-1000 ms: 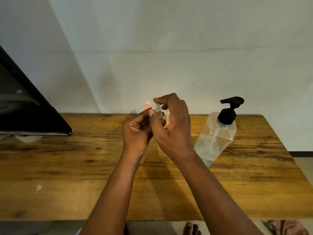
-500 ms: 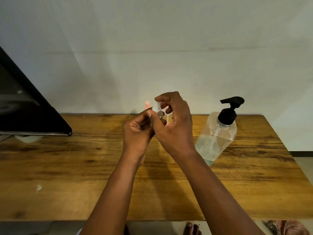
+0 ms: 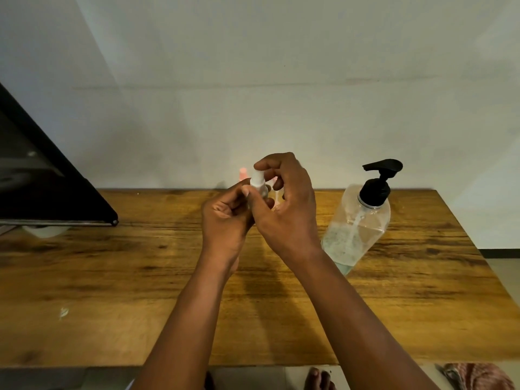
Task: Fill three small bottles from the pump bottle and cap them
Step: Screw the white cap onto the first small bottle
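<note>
While the left hand clamps the small bottle upright above the wooden table, its cap should be turned squarely so the threads don't cross (whether it is going on or off, I cannot tell). Right hand pinches that cap, fingertips closed on top; the pump bottle stands well apart, right of those fingers.
</note>
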